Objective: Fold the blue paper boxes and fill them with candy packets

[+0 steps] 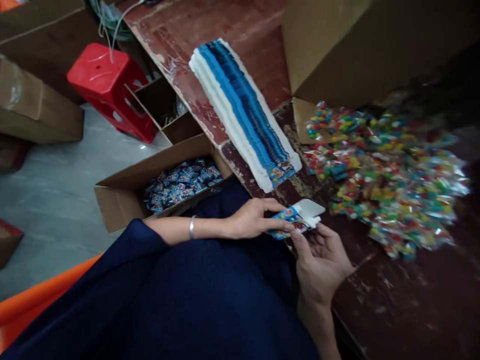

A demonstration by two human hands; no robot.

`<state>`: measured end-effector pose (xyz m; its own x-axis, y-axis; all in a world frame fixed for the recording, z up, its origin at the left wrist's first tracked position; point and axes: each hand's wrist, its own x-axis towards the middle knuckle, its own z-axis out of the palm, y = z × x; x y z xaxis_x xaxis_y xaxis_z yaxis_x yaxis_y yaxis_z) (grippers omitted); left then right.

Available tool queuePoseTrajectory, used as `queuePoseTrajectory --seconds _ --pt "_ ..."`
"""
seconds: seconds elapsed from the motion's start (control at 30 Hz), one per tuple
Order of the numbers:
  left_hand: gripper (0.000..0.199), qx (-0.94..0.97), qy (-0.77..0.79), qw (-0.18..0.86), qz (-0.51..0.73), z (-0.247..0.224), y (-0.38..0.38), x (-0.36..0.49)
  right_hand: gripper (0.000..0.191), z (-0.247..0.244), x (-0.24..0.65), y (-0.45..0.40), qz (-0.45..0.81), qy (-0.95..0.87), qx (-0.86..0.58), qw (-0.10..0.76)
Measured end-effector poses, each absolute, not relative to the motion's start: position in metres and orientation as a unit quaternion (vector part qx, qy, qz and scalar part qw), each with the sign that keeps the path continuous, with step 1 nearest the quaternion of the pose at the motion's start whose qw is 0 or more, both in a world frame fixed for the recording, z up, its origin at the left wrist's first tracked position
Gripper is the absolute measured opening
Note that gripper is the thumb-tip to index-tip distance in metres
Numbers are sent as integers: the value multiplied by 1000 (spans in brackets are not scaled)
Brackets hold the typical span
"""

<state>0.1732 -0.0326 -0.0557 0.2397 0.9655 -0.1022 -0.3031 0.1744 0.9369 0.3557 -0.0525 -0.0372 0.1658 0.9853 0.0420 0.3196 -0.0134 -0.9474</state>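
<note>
My left hand point(255, 218), with a silver bracelet at its wrist, is closed round a small blue printed candy box point(287, 216). The box's white end flap stands up on the side away from that hand. My right hand point(322, 252) is at the flap end, its thumb against the box's lower edge and its fingers curled beside the opening. Just beyond the hands, a long row of overlapping flat box blanks point(243, 110), blue and white, lies on the table. To the right is a heap of clear packets of colourful candies point(393, 175).
An open carton point(123, 200) at the table's left side holds many small blue boxes point(183, 182). A red plastic stool point(101, 75) stands behind it. A large cardboard box point(337, 50) rises behind the candy heap on the worn dark-red table point(405, 295).
</note>
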Motion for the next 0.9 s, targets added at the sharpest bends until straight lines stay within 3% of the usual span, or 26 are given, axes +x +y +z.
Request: queuePoseTrajectory --seconds 0.13,0.23,0.33,0.5,0.7,0.8,0.9 --pt "51 383 400 659 509 -58 -40 183 37 -47 336 -56 314 -487 -648 494" --pt "69 436 395 613 528 -55 -42 178 45 -51 324 -50 296 -476 -625 544" --pt "58 494 387 587 511 -52 -42 171 47 -55 319 -45 231 -509 -603 569" --pt "49 448 357 689 445 -54 -39 164 30 -55 324 -44 193 -574 -589 535" --pt "35 451 349 692 443 -50 -35 156 24 -50 328 -41 259 -580 -567 524" --pt "39 414 349 693 476 -47 -35 157 30 -48 326 -40 311 -528 -559 558" --pt "43 410 353 696 472 -44 -37 156 28 -44 328 -36 373 -540 -527 540"
